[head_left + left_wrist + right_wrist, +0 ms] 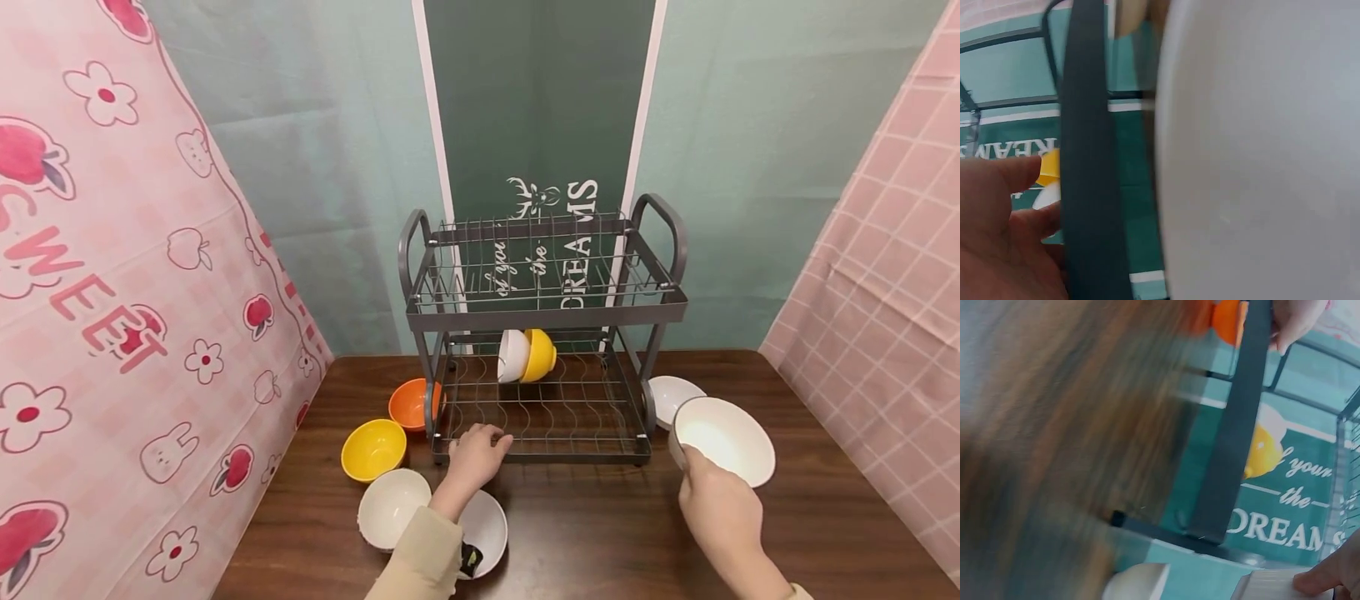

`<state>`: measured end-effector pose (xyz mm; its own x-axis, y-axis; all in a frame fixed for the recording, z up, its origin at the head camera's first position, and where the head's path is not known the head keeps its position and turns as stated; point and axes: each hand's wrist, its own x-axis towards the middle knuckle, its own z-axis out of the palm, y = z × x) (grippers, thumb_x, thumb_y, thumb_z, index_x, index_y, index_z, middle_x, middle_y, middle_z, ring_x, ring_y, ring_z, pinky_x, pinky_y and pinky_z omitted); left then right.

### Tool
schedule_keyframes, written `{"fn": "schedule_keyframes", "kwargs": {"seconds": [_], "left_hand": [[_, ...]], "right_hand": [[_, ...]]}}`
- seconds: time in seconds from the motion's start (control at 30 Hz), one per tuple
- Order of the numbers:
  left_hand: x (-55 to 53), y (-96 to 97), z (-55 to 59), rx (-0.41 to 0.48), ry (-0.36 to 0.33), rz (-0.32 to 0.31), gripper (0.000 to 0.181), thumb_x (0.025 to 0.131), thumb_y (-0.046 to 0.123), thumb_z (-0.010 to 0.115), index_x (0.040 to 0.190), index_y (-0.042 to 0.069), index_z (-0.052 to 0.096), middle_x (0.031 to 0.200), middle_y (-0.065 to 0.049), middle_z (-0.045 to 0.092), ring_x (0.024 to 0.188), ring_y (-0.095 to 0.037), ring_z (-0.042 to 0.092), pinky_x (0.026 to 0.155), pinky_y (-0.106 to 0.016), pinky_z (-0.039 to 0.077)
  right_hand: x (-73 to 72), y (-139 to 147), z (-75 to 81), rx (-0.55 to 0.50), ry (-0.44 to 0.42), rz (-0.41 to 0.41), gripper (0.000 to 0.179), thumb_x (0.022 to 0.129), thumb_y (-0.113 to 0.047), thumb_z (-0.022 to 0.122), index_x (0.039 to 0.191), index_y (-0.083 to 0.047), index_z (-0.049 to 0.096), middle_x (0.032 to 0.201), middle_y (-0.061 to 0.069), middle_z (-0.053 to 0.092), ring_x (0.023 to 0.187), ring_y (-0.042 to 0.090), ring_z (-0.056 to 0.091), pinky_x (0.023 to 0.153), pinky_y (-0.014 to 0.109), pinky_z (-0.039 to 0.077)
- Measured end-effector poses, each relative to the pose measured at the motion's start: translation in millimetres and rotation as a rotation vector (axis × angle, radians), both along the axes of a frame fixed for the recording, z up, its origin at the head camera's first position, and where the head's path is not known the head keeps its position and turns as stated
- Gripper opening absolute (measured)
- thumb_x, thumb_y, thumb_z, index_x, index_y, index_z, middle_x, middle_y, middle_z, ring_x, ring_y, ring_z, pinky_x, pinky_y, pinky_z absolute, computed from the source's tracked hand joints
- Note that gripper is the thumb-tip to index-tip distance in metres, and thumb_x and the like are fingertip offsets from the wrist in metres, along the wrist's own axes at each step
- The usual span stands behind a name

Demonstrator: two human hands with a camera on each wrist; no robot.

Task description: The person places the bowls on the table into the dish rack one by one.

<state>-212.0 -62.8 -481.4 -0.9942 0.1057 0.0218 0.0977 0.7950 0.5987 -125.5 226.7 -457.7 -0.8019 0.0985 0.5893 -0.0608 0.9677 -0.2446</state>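
My right hand [722, 510] grips a large white bowl [729, 442] by its near left rim, tilted beside the rack's right front corner. In the right wrist view, the right thumb [1317, 582] lies against that bowl's side. My left hand [478, 462] is at the front rail of the dark two-tier dish rack [547, 317], fingers loosely bent, with nothing seen between them. In the left wrist view the rail [1092, 150] hides its fingertips. On the lower tier, a small white bowl [512, 357] and a yellow bowl [540, 357] stand on their sides, nested together.
Left of the rack are an orange bowl [412, 404], another yellow bowl [373, 451] and a cream bowl [392, 507]. A white bowl [487, 533] sits under my left wrist. Another white bowl [673, 396] stands right of the rack on the wooden table [592, 525]. Fabric hangs around three sides.
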Motion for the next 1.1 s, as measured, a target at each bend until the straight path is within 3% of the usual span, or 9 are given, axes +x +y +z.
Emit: {"fn": "schedule_keyframes", "kwargs": {"seconds": [0.13,0.3,0.63,0.77,0.93,1.1], "left_hand": [[1.6,3.5,8.9,0.203,-0.007,0.003,0.027,0.092,0.029,0.052,0.101,0.008,0.067,0.108,-0.012,0.063,0.105,-0.032,0.057,0.094,-0.052,0.035],[8.7,10.7,19.1,0.427,-0.052,-0.039,0.025,0.092,0.024,0.053,0.101,0.006,0.067,0.104,-0.011,0.067,0.095,-0.024,0.061,0.081,-0.038,0.048],[24.4,30.6,32.8,1.006,-0.343,-0.123,0.037,0.097,0.023,0.047,0.121,-0.005,0.052,0.120,-0.020,0.058,0.107,-0.030,0.060,0.087,-0.036,0.052],[29.1,35.3,32.7,1.110,-0.400,-0.117,0.043,0.097,0.025,0.046,0.126,-0.007,0.047,0.125,-0.022,0.055,0.109,-0.028,0.059,0.089,-0.038,0.051],[33.2,40.1,27.1,1.141,-0.418,-0.077,0.045,0.095,0.025,0.050,0.124,-0.009,0.046,0.123,-0.026,0.053,0.107,-0.028,0.060,0.087,-0.040,0.052],[36.6,44.7,23.5,1.153,-0.432,-0.046,0.040,0.093,0.023,0.054,0.117,-0.009,0.050,0.109,-0.016,0.060,0.094,-0.019,0.062,0.080,-0.039,0.054]], "right_hand": [[-2.6,-9.8,10.2,0.027,0.051,0.034,0.026,0.068,0.005,0.058,0.093,0.001,0.064,0.051,0.015,0.057,0.036,0.027,0.046,0.033,0.036,0.030],[-7.2,-26.4,18.0,0.069,0.117,0.093,0.022,0.070,0.003,0.061,0.091,0.000,0.066,0.056,0.014,0.062,0.040,0.029,0.050,0.037,0.039,0.036],[-12.8,-63.5,8.6,0.153,0.227,0.262,0.021,0.068,0.001,0.060,0.087,-0.001,0.067,0.057,0.009,0.063,0.047,0.023,0.054,0.052,0.036,0.043],[-12.5,-73.9,3.2,0.164,0.228,0.328,0.021,0.069,-0.001,0.058,0.088,-0.002,0.066,0.060,0.008,0.065,0.052,0.020,0.058,0.057,0.034,0.044],[-10.1,-82.9,-2.8,0.169,0.221,0.367,0.021,0.068,-0.001,0.063,0.088,-0.004,0.067,0.063,0.005,0.066,0.054,0.018,0.059,0.059,0.033,0.044],[-9.0,-88.1,-7.1,0.194,0.237,0.390,0.027,0.062,0.003,0.063,0.087,-0.005,0.066,0.062,0.005,0.065,0.054,0.018,0.058,0.059,0.033,0.043]]}}
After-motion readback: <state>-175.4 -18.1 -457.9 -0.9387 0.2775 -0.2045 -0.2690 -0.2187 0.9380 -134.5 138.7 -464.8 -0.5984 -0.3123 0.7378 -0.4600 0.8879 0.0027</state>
